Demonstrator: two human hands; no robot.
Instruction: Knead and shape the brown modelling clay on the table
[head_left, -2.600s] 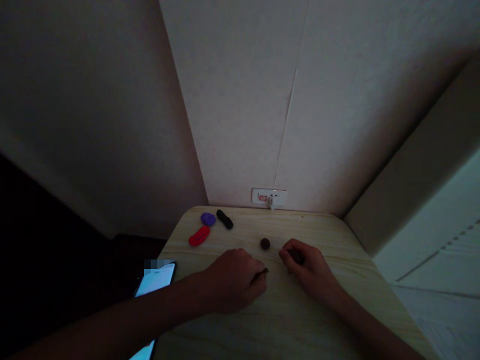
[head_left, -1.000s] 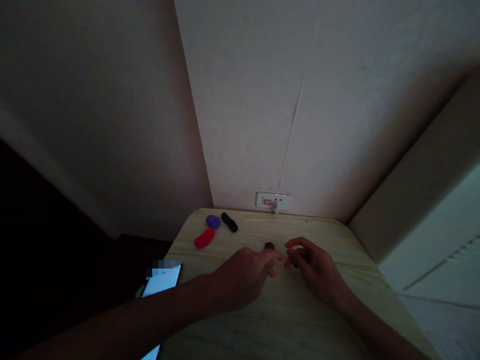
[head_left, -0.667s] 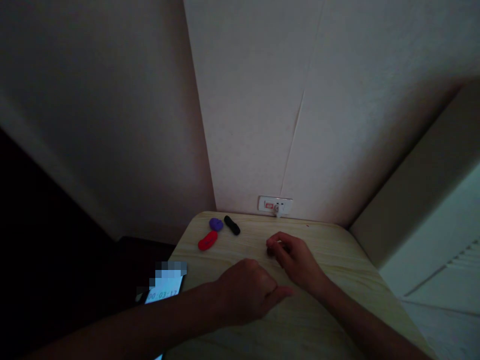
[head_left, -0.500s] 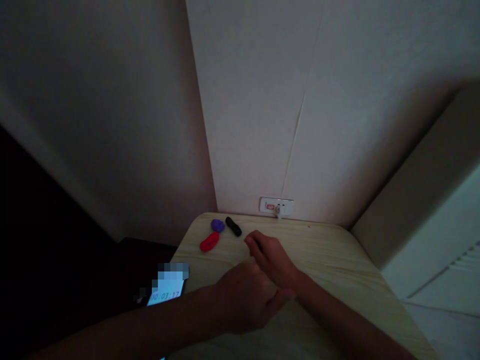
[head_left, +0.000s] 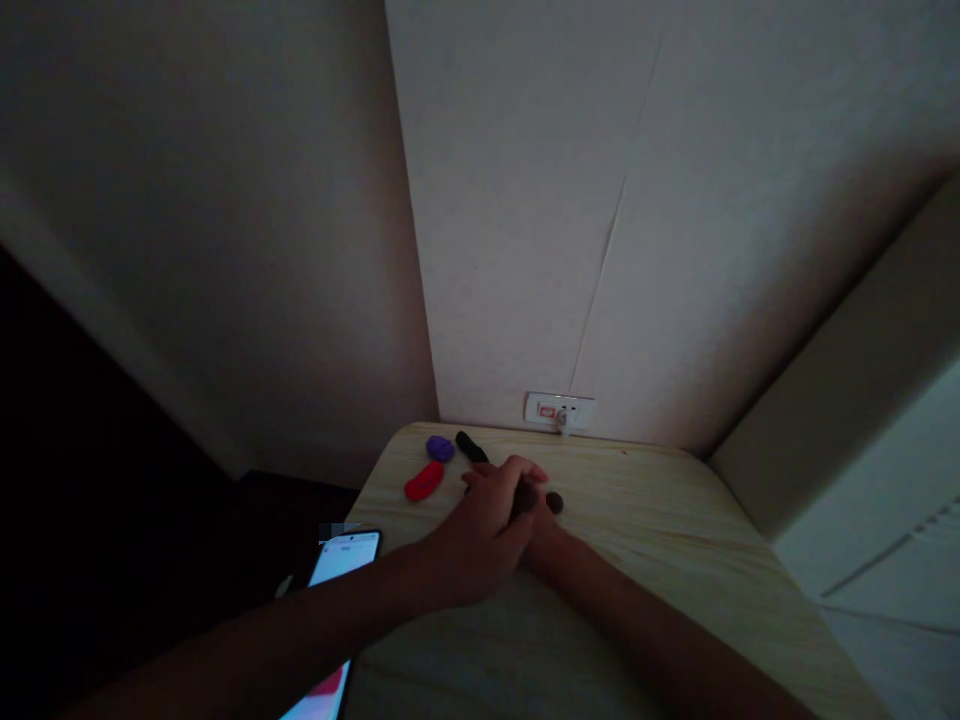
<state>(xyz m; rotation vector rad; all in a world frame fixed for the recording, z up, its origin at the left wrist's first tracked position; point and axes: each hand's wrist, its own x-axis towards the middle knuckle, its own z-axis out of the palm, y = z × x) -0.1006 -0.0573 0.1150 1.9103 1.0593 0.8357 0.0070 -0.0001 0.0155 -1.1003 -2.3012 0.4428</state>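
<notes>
My left hand [head_left: 480,535] curls over a dark brown lump of modelling clay [head_left: 524,497], its thumb and fingers on either side. Crossed beneath it is my right hand [head_left: 541,535], mostly covered; a few fingertips stick out on the far left side, and its grip is hidden. Just right of the hands, a small brown clay ball [head_left: 554,502] sits on the table. Beyond them lie a black clay roll [head_left: 470,446], a purple lump [head_left: 440,448] and a red oblong piece [head_left: 424,481].
The wooden table [head_left: 645,500] backs onto a wall with a socket [head_left: 559,410]. At the table's left edge lies a lit phone [head_left: 346,555], partly under my left forearm. A pale cabinet [head_left: 862,430] stands to the right.
My hands have come together, the left moving away from me over the right. Brown clay and a small brown ball now show. The phone shows a different screen instead of its timer.
</notes>
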